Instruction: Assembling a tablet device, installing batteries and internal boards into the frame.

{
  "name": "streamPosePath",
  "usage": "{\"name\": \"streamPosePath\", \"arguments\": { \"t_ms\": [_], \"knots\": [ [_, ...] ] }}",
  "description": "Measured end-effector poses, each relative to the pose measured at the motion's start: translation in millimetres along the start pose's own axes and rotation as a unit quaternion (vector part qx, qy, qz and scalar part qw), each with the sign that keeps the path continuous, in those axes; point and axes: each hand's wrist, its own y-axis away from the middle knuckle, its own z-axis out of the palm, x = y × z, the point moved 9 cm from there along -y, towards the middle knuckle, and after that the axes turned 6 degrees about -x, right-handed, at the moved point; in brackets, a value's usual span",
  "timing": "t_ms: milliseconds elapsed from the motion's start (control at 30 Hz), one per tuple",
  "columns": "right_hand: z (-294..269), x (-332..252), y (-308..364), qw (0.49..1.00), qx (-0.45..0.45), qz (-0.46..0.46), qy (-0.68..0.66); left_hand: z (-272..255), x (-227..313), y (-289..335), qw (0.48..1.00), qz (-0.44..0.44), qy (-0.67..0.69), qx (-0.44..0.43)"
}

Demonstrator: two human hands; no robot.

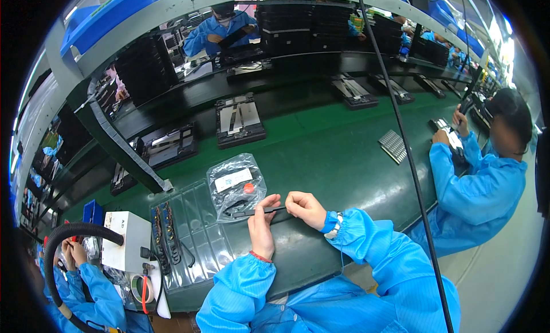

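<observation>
Item: dark strip [260,211], one; slim, straight, matte, near-black; lies level above the bench [321,161], between the two hands, its left end overlapping the bag's lower edge in view.
Left hand [263,230], one: thumb and fingers closed about the strip's middle.
Right hand [305,210], one: fingertips pinch its right end.
Wrist strap [330,222], one, blue, on the right wrist.
Clear bag [220,196], one, just beyond; bears one white label and one red spot.
Slender dark assemblies, two, side by side at left.
White box [121,241], one, with one black hose [86,228].
Gridded plate [392,147], one, grey, farther right.
Black trays [240,139], at least four, with pale panels, beyond.
</observation>
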Motion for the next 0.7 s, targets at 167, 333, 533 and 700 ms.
{"name": "streamPosePath", "arguments": {
  "t_ms": [167,333,533,700],
  "knots": [
    [0.6,-0.2,-0.9,0.999,-0.01,-0.027,0.02,-0.3,1.8,0.4,1.0,-0.006,0.002,0.008],
    [-0.7,-1.0,0.3,1.0,-0.004,-0.006,0.008,0.4,2.4,0.4,1.0,-0.003,-0.001,0.004],
    [-0.1,0.3,0.1,1.0,-0.007,-0.023,0.02,-1.1,0.7,0.6,1.0,-0.008,0.008,0.014],
    [-1.2,-1.7,1.1,0.999,0.009,-0.028,0.023,-2.1,2.6,0.7,0.999,0.016,0.024,0.016]
  ]
}}
